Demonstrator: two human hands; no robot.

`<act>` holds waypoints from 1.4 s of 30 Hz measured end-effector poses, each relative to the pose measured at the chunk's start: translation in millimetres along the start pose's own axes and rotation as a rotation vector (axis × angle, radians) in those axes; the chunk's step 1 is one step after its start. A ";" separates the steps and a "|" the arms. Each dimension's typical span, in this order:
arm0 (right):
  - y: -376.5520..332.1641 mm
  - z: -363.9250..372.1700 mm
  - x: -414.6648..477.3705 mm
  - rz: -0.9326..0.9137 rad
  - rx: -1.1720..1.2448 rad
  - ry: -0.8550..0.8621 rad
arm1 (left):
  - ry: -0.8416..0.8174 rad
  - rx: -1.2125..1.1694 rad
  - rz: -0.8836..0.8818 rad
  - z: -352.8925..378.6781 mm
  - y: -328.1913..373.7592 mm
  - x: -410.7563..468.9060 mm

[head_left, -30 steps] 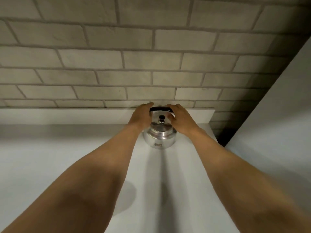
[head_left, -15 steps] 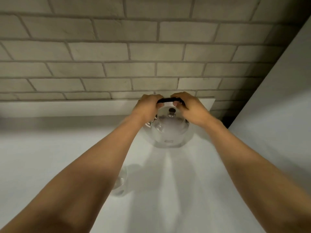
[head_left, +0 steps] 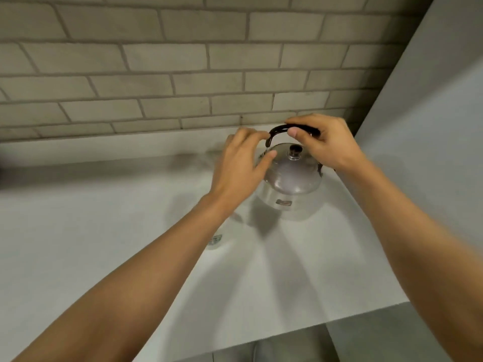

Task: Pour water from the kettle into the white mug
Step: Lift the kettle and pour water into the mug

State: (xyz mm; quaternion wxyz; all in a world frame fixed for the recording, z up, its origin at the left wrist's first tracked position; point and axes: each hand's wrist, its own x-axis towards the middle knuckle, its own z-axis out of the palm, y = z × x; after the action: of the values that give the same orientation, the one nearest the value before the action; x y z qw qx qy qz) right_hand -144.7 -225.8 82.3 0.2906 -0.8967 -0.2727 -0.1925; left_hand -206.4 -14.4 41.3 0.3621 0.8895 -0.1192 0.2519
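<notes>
A shiny steel kettle (head_left: pixel 290 189) with a black knob and a black arched handle (head_left: pixel 278 129) sits near the back right of the white counter. My right hand (head_left: pixel 321 142) is closed around the top of that handle. My left hand (head_left: pixel 240 163) hovers just left of the kettle, fingers spread, fingertips close to the lid, holding nothing. A white mug (head_left: pixel 215 237) stands on the counter in front and to the left of the kettle, mostly hidden under my left forearm.
A grey brick wall (head_left: pixel 183 61) rises behind the white counter (head_left: pixel 78 231). A tall pale panel (head_left: pixel 431 126) closes the right side. The counter's front edge (head_left: pixel 300 333) runs across the lower right, with floor below.
My left hand has let go of the kettle handle and opened beside the lid. The right hand keeps its grip. The view has shifted so that the kettle appears larger and nearer, and the mug shows.
</notes>
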 end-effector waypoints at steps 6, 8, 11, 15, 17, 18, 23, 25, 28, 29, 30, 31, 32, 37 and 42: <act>-30.4 -12.0 -20.4 0.017 0.033 0.026 | -0.166 0.044 0.025 11.8 5.1 -75.5; -35.7 -11.9 -25.6 -0.001 0.030 -0.003 | -0.197 0.047 0.022 19.3 9.2 -85.6; -39.9 -6.3 -31.2 -0.035 0.021 -0.052 | -0.202 0.070 0.003 32.2 14.5 -99.4; -41.1 1.0 -36.2 -0.036 0.034 -0.099 | -0.208 -0.008 -0.048 43.0 19.9 -114.6; -43.1 2.6 -36.4 -0.039 0.049 -0.113 | -0.195 -0.038 -0.076 46.6 19.1 -119.7; -44.5 3.0 -36.0 -0.043 0.055 -0.127 | -0.190 -0.053 -0.088 48.2 18.4 -122.1; -54.8 3.8 -30.4 -0.088 0.023 -0.189 | -0.160 -0.117 -0.117 49.1 17.5 -128.4; -60.3 1.8 -26.8 -0.109 0.006 -0.212 | -0.142 -0.160 -0.134 48.2 19.0 -130.3; -68.2 -1.8 -21.2 -0.178 -0.054 -0.268 | -0.114 -0.218 -0.148 47.2 23.2 -134.4; -71.2 -3.5 -19.5 -0.190 -0.072 -0.287 | -0.100 -0.230 -0.144 47.3 24.5 -135.2; -74.6 -4.8 -18.1 -0.198 -0.086 -0.303 | -0.084 -0.239 -0.139 47.4 25.4 -136.0; -78.0 -5.7 -17.0 -0.209 -0.098 -0.316 | -0.066 -0.249 -0.134 47.5 25.7 -136.5; -81.3 -6.2 -16.1 -0.223 -0.110 -0.329 | -0.046 -0.260 -0.130 47.6 25.8 -137.0; -99.2 -2.6 -10.8 -0.236 -0.171 -0.386 | 0.033 -0.328 -0.143 47.9 20.7 -140.4; -113.6 5.6 -3.9 -0.246 -0.234 -0.432 | 0.103 -0.387 -0.185 48.6 16.3 -142.4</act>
State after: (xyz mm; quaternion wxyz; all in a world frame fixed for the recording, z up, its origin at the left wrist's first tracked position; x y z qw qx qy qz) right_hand -214.9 -146.2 123.3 0.0944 -0.9047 -0.4109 -0.0610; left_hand -315.5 -56.0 -55.0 0.5533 0.7965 -0.0647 0.2352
